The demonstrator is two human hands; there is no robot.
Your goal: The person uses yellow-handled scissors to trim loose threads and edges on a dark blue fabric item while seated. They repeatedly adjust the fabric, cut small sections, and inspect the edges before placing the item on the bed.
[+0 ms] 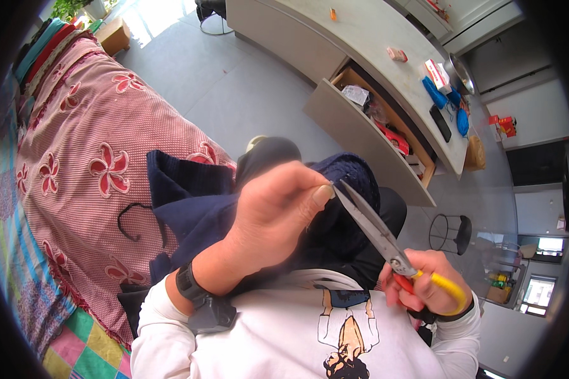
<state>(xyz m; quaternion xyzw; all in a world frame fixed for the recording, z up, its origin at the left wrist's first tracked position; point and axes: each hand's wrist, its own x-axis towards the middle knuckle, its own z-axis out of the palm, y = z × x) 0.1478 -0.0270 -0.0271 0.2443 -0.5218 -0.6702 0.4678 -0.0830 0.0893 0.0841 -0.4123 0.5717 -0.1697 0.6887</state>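
Thumb and forefinger of my left hand are pinched together over my lap. A tiny item shows at those fingertips, too small to name. My right hand grips a pair of scissors by its yellow and red handles. The blades are parted slightly, and their tips point at the left fingertips, very close to them. Beneath the hands, a navy knitted garment lies across my lap and onto the blanket, partly hidden by my left hand. A black cord curls on the blanket beside it.
A pink flowered blanket covers the seat or bed at left. Ahead stands an open drawer holding packages. On the countertop are a phone, blue yarn, a box and a metal bowl. A stool stands at right.
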